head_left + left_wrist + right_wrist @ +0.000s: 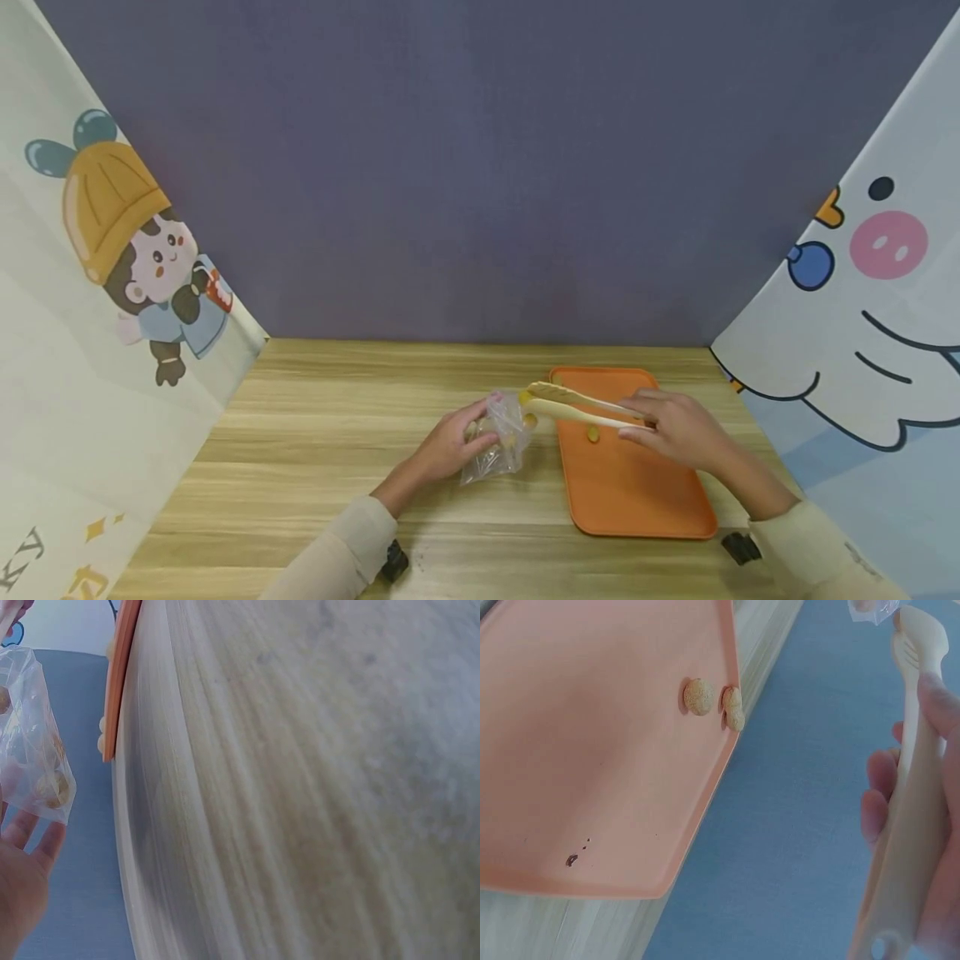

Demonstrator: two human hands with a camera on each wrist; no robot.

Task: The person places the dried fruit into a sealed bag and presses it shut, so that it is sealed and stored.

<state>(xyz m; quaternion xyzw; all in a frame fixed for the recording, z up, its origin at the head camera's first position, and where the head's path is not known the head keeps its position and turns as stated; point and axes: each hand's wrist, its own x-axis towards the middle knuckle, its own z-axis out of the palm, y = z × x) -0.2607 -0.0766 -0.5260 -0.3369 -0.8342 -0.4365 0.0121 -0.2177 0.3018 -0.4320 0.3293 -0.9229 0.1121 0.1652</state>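
Note:
My left hand (448, 442) grips a clear plastic bag (492, 462) above the table, left of an orange tray (630, 500). Round tan nuts (52, 789) show through the plastic in the left wrist view. In my right hand (678, 427) I hold cream-coloured tongs (581, 414), reaching across the tray to the bag's mouth. Between the tong tips sits a small yellowish piece (524, 398), partly hidden. On the tray lie a walnut (698, 697) and, against its rim, a peanut in its shell (733, 709).
Dark crumbs (571, 860) dot one end of the tray. The wood-grain table (322, 417) meets a grey-blue panel (480, 208) at the back. Printed cartoon panels stand at both sides. Small black objects (393, 562) show near each sleeve cuff.

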